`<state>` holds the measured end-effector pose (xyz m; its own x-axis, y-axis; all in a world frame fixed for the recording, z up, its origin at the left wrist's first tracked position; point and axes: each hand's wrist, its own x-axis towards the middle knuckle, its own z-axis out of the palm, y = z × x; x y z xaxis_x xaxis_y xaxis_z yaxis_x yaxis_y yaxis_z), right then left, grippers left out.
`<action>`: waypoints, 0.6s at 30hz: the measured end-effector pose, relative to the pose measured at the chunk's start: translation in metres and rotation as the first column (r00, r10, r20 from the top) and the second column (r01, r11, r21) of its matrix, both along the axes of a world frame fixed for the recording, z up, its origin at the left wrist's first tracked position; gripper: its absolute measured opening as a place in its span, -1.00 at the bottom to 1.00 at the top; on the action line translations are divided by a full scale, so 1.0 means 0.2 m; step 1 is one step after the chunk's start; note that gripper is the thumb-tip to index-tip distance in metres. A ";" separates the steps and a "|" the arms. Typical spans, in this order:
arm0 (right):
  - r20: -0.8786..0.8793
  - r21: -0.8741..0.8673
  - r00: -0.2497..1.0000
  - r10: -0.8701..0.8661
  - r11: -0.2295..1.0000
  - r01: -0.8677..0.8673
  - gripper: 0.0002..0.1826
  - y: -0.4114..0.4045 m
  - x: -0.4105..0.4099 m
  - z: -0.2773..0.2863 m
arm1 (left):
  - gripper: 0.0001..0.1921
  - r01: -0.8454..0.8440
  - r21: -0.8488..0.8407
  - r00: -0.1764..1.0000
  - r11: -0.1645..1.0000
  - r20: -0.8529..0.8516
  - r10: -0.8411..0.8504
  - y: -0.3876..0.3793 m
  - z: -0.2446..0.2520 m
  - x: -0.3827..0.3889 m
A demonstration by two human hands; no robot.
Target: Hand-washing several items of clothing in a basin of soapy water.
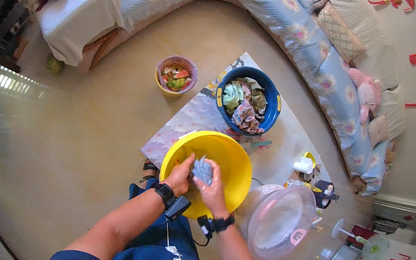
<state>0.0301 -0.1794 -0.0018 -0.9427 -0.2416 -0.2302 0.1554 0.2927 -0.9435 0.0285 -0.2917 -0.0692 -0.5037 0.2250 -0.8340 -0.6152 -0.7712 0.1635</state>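
Note:
A wad of light blue-grey cloth is bunched in my right hand, over a yellow plastic basin. Beside it, at the basin's left part, my left hand has its fingers pointing up and its palm towards the cloth; whether it touches the cloth is hidden. Both wrists wear black straps with small black devices. Beyond the yellow basin, a blue tub with yellow handles holds twisted wet-looking clothes. To the right stands a translucent pink basin with white suds in it.
The blue tub stands on a low table with a floral top. Left of it, a lined bin on the floor holds melon rinds. A white cup and small items crowd the table's right corner. A long covered sofa curves behind.

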 end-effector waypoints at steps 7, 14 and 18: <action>-0.082 0.142 0.994 0.074 0.988 -0.061 -0.79 0.00 0.12 0.23 | -0.74 -0.008 0.017 0.975 1.000 -0.222 0.012 0.06 0.06 0.05; -0.197 0.400 0.975 -0.107 0.899 0.179 -0.74 0.04 -0.05 -0.11 | -0.75 -0.056 -0.121 0.972 0.991 -0.233 0.027 0.16 0.12 0.10; -0.186 0.558 0.966 -0.182 0.789 0.256 -0.65 0.10 -0.14 -0.25 | -0.70 -0.072 -0.245 0.963 0.967 -0.271 0.003 0.14 0.08 0.08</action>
<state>0.0014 -0.1590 -0.0510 -0.9824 0.1163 -0.1462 0.1830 0.7562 -0.6282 0.0445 -0.2634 -0.0530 -0.7187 0.0032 -0.6953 -0.4942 -0.7058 0.5076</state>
